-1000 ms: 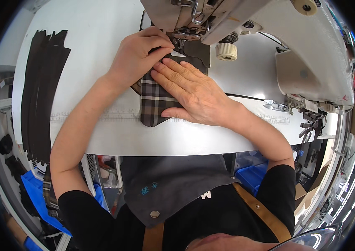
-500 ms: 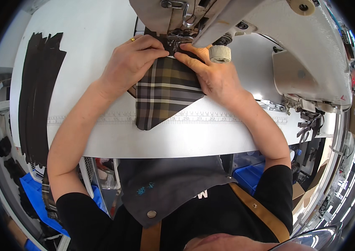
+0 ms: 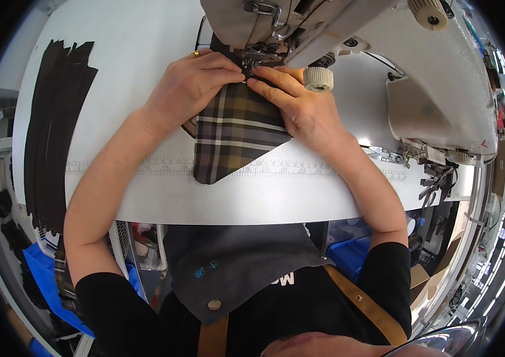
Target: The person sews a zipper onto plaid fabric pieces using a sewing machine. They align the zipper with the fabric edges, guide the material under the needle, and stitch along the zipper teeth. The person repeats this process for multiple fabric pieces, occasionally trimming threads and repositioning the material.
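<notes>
While the sewing machine takes up the top right of the view, both hands are crowded right in at its presser foot. The plaid fabric piece, in brown, gray and black with pale stripes, lies on the white tabletop just on the wearer's side of the foot, its upper edge between the two hands and its pointed lower end lying over the printed ruler scale. The left hand, which has a gold ring on it, has thumb and fingertips pressed together, pinching the plaid at its upper edge, though the bit between the tips is too small to make out. The right hand comes in from the other side, two digits a little apart and pointing at the foot, the palm side down over the plaid's right edge; its other fingers are partly hidden, so I can't tell if it's gripping or just pressing. A ridged cream knob sits right by the knuckles. Over on the left there's a bunch of long black strips with ragged ends, well apart from the plaid. Below the table edge you've got a dark gray apron with brown straps, plus a blue bin off to the right.
</notes>
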`<action>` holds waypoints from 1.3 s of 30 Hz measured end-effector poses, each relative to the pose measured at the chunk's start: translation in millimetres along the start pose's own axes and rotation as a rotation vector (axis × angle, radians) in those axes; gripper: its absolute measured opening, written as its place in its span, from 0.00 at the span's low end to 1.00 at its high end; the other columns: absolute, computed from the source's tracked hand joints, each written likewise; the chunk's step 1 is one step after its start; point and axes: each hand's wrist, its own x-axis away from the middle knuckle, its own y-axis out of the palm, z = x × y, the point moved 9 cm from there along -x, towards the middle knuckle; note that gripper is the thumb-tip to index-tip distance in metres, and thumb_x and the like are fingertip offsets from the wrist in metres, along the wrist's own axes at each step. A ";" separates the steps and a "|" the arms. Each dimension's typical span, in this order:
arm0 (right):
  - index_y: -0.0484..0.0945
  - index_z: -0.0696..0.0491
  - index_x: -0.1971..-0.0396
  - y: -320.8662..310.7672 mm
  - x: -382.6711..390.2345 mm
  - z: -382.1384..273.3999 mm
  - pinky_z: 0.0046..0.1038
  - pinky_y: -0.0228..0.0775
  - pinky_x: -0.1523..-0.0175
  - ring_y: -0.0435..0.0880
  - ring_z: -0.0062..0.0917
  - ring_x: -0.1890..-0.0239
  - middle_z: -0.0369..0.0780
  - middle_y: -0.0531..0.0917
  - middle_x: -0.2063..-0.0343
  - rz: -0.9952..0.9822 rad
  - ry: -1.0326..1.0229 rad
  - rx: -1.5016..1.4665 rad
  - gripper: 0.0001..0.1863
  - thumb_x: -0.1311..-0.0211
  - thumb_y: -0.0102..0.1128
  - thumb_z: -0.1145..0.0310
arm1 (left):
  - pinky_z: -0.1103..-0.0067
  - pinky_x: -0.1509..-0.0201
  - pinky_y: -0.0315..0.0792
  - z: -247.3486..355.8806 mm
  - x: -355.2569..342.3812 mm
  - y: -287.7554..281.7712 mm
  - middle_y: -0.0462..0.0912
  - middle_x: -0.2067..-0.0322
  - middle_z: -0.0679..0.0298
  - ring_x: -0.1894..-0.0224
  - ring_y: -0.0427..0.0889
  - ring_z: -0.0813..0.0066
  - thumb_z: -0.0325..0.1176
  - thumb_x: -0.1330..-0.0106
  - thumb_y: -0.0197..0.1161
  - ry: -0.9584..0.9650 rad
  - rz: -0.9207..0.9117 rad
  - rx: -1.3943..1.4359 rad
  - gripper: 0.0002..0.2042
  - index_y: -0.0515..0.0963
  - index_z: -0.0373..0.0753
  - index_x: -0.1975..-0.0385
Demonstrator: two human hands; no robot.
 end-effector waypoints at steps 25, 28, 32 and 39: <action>0.77 0.49 0.52 6.1 -5.0 12.7 0.31 0.72 0.56 0.79 0.34 0.62 0.36 0.78 0.53 -0.027 0.033 -0.057 0.24 0.51 0.52 0.82 | 0.75 0.60 0.76 -9.0 -7.4 2.2 0.81 0.69 0.65 0.63 0.79 0.66 0.22 0.48 0.60 -0.007 -0.015 -0.003 0.07 0.81 0.38 0.70; 0.80 0.51 0.56 -0.7 -8.3 8.0 0.31 0.72 0.58 0.77 0.33 0.63 0.38 0.81 0.65 0.034 0.022 -0.083 0.21 0.54 0.57 0.80 | 0.75 0.60 0.76 -10.0 -5.7 1.9 0.81 0.68 0.66 0.63 0.79 0.66 0.22 0.47 0.60 -0.021 -0.006 0.019 0.07 0.81 0.39 0.70; 0.79 0.52 0.58 0.6 -8.6 7.5 0.32 0.72 0.56 0.77 0.35 0.61 0.39 0.81 0.64 -0.014 0.040 -0.119 0.20 0.54 0.56 0.81 | 0.74 0.59 0.76 -6.8 -2.0 1.5 0.81 0.68 0.66 0.63 0.79 0.66 0.22 0.47 0.60 -0.001 -0.020 0.011 0.07 0.81 0.39 0.70; 0.77 0.54 0.54 -35.6 20.6 20.0 0.36 0.67 0.46 0.74 0.42 0.48 0.44 0.78 0.55 0.074 0.236 -0.225 0.20 0.50 0.55 0.81 | 0.70 0.43 0.66 -38.7 1.2 -0.8 0.81 0.63 0.67 0.55 0.76 0.65 0.22 0.47 0.59 -0.511 0.008 0.261 0.07 0.79 0.37 0.69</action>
